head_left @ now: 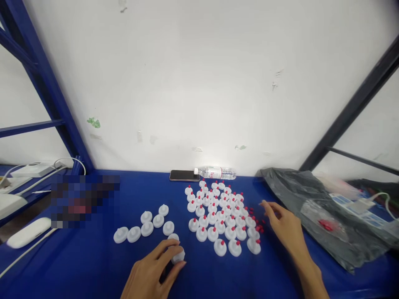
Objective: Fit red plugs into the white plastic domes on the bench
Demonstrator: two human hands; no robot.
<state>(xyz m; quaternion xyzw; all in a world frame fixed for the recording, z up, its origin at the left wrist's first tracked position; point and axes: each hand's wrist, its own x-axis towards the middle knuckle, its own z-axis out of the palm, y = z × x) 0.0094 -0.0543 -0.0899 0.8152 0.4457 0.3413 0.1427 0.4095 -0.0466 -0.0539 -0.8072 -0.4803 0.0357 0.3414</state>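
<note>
My left hand [152, 268] is closed round the edge of a white round lid with a nozzle [178, 257], near the front of the blue table. Just behind it another white lid [173, 237] is partly covered by my fingers. To the left lie several white lids with bare nozzles [146, 228]. Right of centre stand many white lids with red tips on their nozzles [220, 226]. My right hand [285, 226] hovers beside loose small red caps [259, 228], thumb and forefinger pinched together; what is between them, if anything, is too small to see.
A phone [184, 175] and a clear water bottle [216, 172] lie against the wall. On the right is a grey plastic bag [293, 199] with a clear bag of red caps [326, 224] on it. White cables and a white device [29, 232] occupy the left side.
</note>
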